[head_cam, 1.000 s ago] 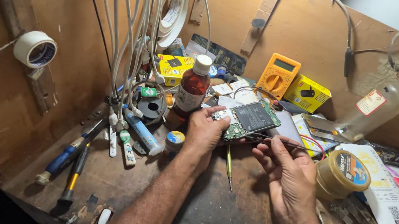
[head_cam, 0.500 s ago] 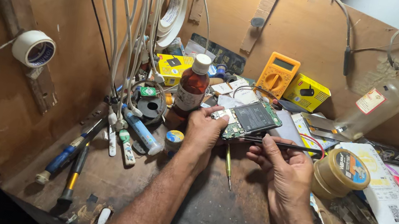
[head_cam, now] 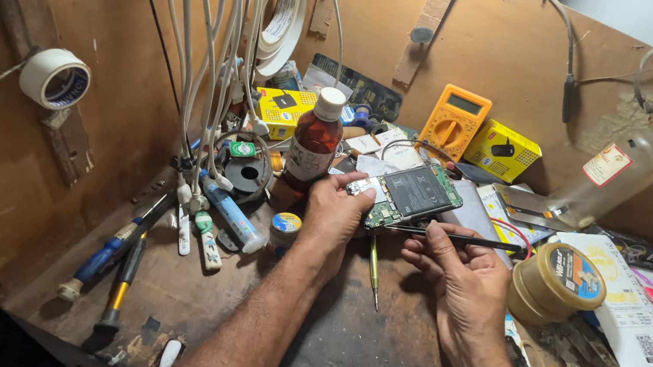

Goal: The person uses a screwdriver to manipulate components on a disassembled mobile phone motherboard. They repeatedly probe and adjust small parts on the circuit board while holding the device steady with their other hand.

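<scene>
Holding opened phone, green board showing, L hand.

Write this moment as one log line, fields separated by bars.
left hand: holds opened phone | right hand: holds thin tool, tip at phone | nearby: brown bottle, yellow meter

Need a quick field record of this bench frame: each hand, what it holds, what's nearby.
left hand: grips the opened phone by its near end, circuit board exposed
right hand: holds a thin dark tool, tip at the phone's edge
under hands: screwdriver lying on the bench
left of phone: brown bottle, upright, white cap
behind: orange multimeter
right: tape roll
</scene>
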